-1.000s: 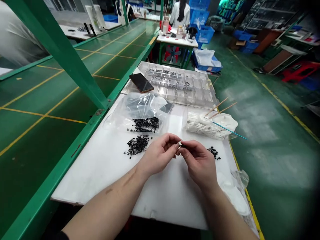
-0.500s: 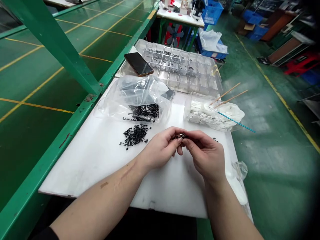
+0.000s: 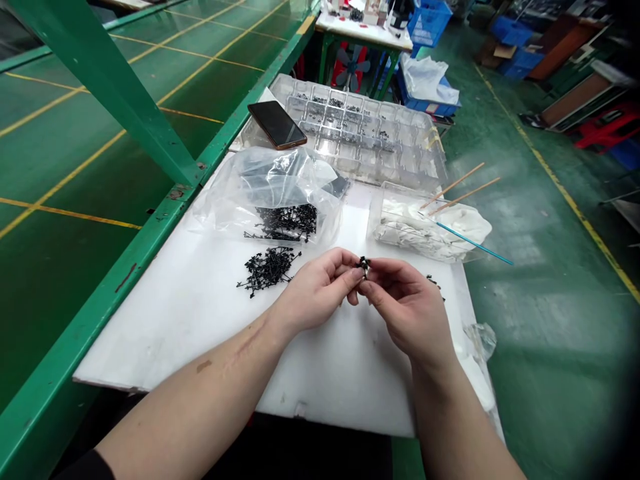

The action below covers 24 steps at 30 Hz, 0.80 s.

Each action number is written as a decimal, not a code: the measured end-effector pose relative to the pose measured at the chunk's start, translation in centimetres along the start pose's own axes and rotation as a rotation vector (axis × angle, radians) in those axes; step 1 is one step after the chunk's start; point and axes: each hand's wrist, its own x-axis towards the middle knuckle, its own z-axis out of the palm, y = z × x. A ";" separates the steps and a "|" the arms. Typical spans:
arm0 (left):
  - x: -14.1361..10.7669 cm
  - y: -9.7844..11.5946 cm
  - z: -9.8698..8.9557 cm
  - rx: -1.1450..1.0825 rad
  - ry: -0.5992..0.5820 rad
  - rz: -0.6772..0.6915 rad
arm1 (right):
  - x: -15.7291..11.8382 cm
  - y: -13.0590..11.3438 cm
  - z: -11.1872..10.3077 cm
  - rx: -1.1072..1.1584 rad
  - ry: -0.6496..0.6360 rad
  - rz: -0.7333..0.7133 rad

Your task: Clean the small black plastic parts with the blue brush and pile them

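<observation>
Two hands (image 3: pixel 320 287) (image 3: pixel 410 307) over white tabletop (image 3: pixel 175 313); green floor (image 3: pixel 545 320) alongside.

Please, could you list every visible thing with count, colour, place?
table: one, white, foreground
parts pile: one, black, table's left
bits: count unclear, black, table's right, partly hidden
plastic bag: one, clear, beyond pile
compartment tray: one, clear, table's far end
phone: one, dark, tray's left
box: one, clear, table's right, white contents
thin sticks: three, two tan, one blue, over box
lined surface: one, green, left
beam: one, green, left
crates: several, blue, background
held piece: one, mostly black, centre
left grip: one, bare, on piece
right grip: one, bare, on piece
</observation>
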 end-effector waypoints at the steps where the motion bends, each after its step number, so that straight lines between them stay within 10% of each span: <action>1: 0.0 0.1 0.0 -0.001 -0.002 -0.003 | 0.0 0.0 0.1 -0.005 -0.015 0.008; 24: -0.1 0.5 0.3 -0.304 -0.039 -0.123 | -0.2 -0.8 0.4 0.251 0.106 0.042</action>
